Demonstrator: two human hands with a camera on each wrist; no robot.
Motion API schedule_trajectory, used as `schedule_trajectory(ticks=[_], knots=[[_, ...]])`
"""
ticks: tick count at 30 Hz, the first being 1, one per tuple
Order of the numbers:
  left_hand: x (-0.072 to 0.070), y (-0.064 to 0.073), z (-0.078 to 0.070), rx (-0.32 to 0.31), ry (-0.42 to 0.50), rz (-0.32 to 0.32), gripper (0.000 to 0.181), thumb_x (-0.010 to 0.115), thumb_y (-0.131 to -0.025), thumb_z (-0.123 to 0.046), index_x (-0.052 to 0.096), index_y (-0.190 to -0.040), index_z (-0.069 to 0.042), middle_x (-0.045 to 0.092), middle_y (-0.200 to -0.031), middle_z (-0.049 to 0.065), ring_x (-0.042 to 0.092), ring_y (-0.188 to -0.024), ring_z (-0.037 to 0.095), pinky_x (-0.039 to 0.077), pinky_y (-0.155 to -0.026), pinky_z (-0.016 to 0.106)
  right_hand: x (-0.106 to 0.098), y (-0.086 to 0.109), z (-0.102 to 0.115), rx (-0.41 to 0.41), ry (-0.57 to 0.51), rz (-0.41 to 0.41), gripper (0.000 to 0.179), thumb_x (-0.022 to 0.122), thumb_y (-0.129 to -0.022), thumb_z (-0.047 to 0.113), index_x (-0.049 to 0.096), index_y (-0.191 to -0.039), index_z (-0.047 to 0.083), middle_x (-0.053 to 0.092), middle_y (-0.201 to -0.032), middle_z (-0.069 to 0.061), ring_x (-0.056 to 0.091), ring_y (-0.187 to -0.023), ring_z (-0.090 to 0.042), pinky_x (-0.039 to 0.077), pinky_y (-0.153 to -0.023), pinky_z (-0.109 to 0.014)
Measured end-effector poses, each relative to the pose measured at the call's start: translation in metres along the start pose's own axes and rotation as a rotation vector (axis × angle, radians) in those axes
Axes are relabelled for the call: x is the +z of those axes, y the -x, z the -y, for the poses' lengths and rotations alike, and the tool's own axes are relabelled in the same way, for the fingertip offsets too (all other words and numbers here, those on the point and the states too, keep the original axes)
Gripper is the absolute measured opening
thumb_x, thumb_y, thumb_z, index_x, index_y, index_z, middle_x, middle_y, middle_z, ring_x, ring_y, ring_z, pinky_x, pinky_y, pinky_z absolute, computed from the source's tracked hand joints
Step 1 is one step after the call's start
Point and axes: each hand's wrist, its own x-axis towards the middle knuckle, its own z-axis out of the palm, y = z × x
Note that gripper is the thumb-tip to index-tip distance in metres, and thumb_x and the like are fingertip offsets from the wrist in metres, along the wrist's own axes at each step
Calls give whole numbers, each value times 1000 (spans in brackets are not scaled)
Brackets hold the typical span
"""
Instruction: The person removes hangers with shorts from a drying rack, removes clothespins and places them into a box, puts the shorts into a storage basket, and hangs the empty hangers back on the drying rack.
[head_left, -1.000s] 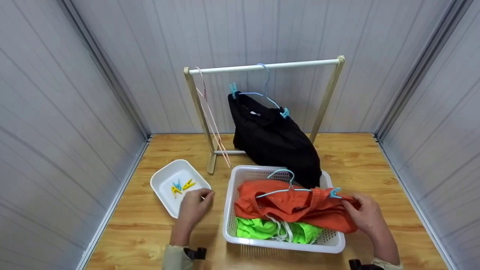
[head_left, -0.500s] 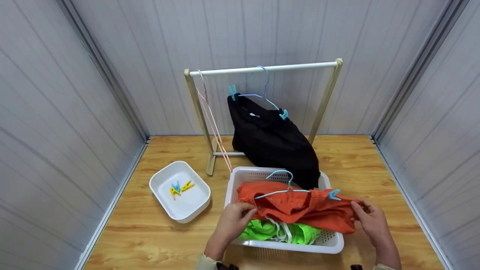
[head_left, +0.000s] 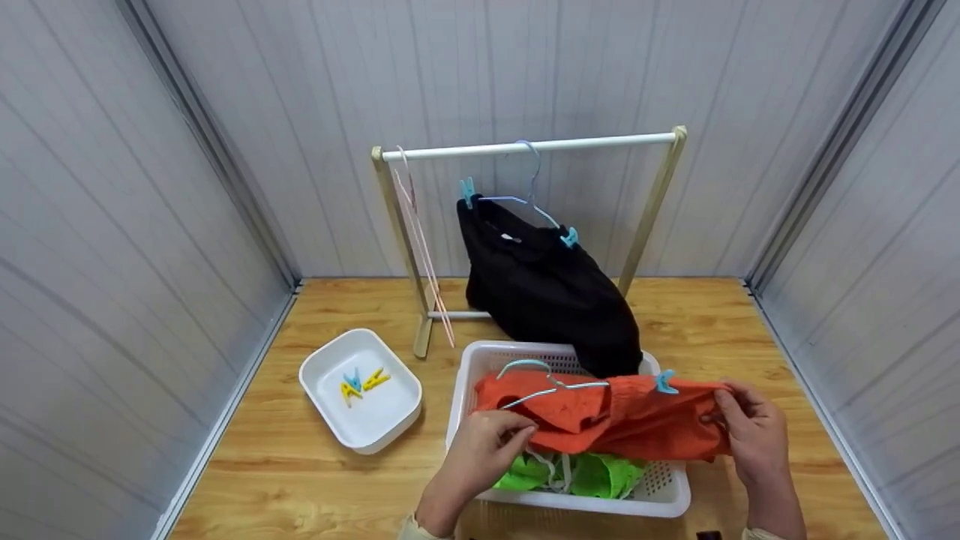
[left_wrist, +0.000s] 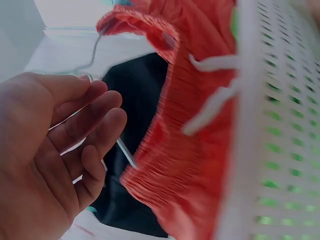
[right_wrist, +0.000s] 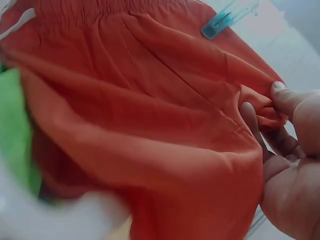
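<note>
Over the white basket (head_left: 660, 501), orange shorts (head_left: 637, 424) carry one blue peg (head_left: 664, 382), right hand (head_left: 754, 435) pinching the waistband, left hand (head_left: 480, 457) loosely open beside them; black shorts (head_left: 551, 296) already hang pegged on the rail (head_left: 600, 141).

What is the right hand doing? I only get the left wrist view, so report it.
Observer: The right hand pinches the right end of the orange garment, held over the basket.
Operator: Tell me where a peg sits on it.
Observer: One blue peg clips its top edge to the hanger, close to that hand.
Operator: Report any spare pegs.
Observer: A few spare pegs, yellow and blue, lie in the white tray left of the basket.
</note>
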Motion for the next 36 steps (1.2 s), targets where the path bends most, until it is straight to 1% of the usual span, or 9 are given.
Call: schedule_trajectory(ticks=[3, 7, 10, 12, 15, 22, 28, 33, 36], knots=[[-7, 0, -13, 76, 10, -57, 13, 66, -94, -22, 75, -92, -13, 67, -85, -12, 57, -73, -2, 48, -66, 15, 11, 3, 14, -94, 92, -27, 22, 65, -93, 10, 65, -109, -5, 65, -82, -1, 63, -66, -12, 54, -58, -23], [-14, -2, -31, 183, 13, -140, 9, 67, -94, -18, 74, -94, -13, 68, -89, -9, 61, -82, 1, 50, -73, 18, 23, 10, 28, -246, 272, -34, 16, 64, -93, 5, 68, -105, -5, 66, -81, 0, 60, -69, -12, 51, -59, -20], [-18, -7, -42, 280, -6, -228, 7, 69, -91, -12, 74, -97, -14, 67, -93, -7, 62, -89, 6, 50, -78, 21, 31, 16, 38, -303, 358, -29, 15, 64, -93, 6, 69, -104, -3, 66, -82, 1, 58, -70, -12, 49, -59, -20], [-21, -13, -49, 339, -23, -274, 12, 71, -88, -9, 74, -99, -14, 67, -98, -5, 62, -92, 9, 49, -80, 23, 36, 19, 45, -340, 367, -26, 13, 65, -93, 5, 70, -103, -2, 65, -80, 1, 57, -68, -12, 48, -58, -20], [-26, -24, -56, 402, -38, -313, 19, 72, -86, -5, 72, -102, -14, 65, -105, 0, 61, -99, 13, 48, -83, 24, 44, 19, 56, -419, 318, -22, 11, 65, -91, 0, 70, -100, -5, 65, -77, 1, 55, -64, -11, 45, -54, -19], [-36, -44, -78, 435, -57, -371, 29, 71, -84, 2, 71, -108, -13, 62, -113, 6, 61, -101, 16, 50, -78, 23, 60, 9, 85, -705, 191, 56, 11, 62, -87, -14, 66, -97, -14, 68, -81, 1, 55, -61, -6, 42, -51, -15], [-46, -62, -96, 445, -34, -369, 20, 67, -89, -3, 71, -106, -12, 59, -119, 11, 63, -104, 18, 51, -80, 23, 80, 2, 112, -931, 129, 166, 9, 63, -85, -15, 66, -93, -16, 68, -80, -7, 54, -59, -7, 42, -53, -14], [-49, -73, -102, 448, 94, -370, 28, 68, -88, 0, 65, -116, -5, 60, -121, 14, 65, -100, 16, 53, -75, 23, 99, 10, 132, -1017, 107, 296, 7, 65, -86, -12, 67, -92, -13, 67, -81, -15, 56, -63, -9, 44, -58, -15], [-47, -77, -102, 404, 145, -397, 37, 71, -87, 0, 58, -122, 0, 63, -117, 14, 66, -95, 17, 55, -70, 28, 110, 17, 139, -1022, 108, 388, 10, 63, -84, -16, 68, -92, -12, 67, -82, -19, 59, -67, -10, 47, -61, -16]])
